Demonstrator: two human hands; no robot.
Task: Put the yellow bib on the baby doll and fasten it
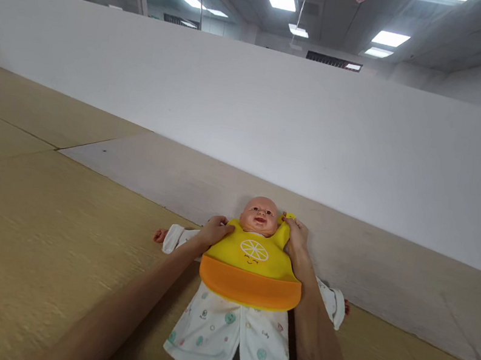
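Note:
A baby doll (pixel 259 214) in white patterned pyjamas lies on its back on a tan mat (pixel 31 219), head away from me. A yellow bib (pixel 251 265) with an orange pocket and a lemon-slice print covers its chest. My left hand (pixel 214 231) grips the bib's neck strap beside the doll's left-side shoulder, fingers curled. My right hand (pixel 296 238) pinches the other strap end by the doll's neck, fingers closed on it. Both forearms run along the doll's sides.
A white partition wall (pixel 277 125) rises just behind the doll's head. The mat is made of joined tan and grey panels stretching far left and right. Ceiling lights and glass panels show above the wall.

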